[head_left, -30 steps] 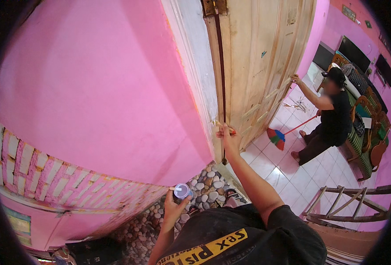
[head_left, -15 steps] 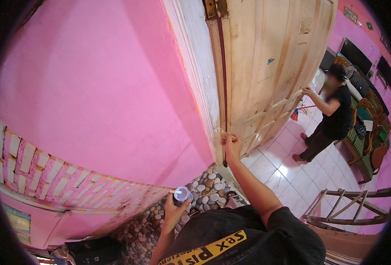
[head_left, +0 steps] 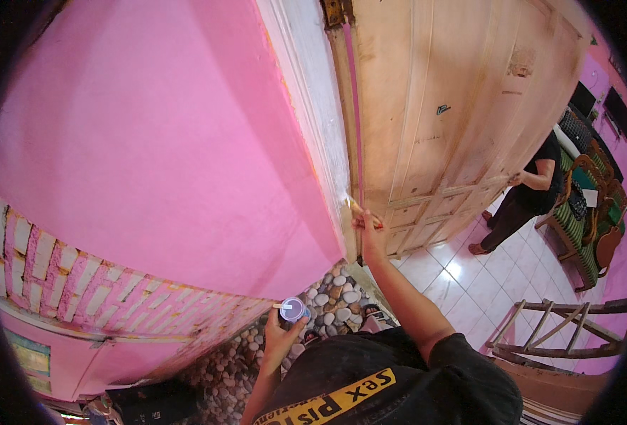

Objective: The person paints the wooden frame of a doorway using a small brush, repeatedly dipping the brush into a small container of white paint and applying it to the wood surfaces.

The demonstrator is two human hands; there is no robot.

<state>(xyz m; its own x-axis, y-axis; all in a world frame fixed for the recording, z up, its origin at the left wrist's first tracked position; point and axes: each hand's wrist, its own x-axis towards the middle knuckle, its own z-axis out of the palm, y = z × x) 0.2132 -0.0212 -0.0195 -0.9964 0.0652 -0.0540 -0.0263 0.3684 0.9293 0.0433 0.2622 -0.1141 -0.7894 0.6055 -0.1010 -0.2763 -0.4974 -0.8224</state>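
My left hand is closed around a small round cup with a pale rim, low over the pebbles. A light stick or strip lies across the cup's mouth; I cannot make out the contents. My right hand grips a thin paintbrush with a light handle. Its tip touches or nearly touches the white-painted door frame, just beside the hinge-side edge of the wooden door. Another person in dark clothes has a hand on the door's far edge; the door hides part of that person.
A pink wall rises on my left above a brick-patterned band. Pebble-patterned ground lies by my feet. Past the doorway are white floor tiles, a wooden ladder and a green-striped bench.
The door has swung further right, now covering the other person's head and part of the body. My brush tip has shifted slightly up along the frame. My left hand and cup stay put.
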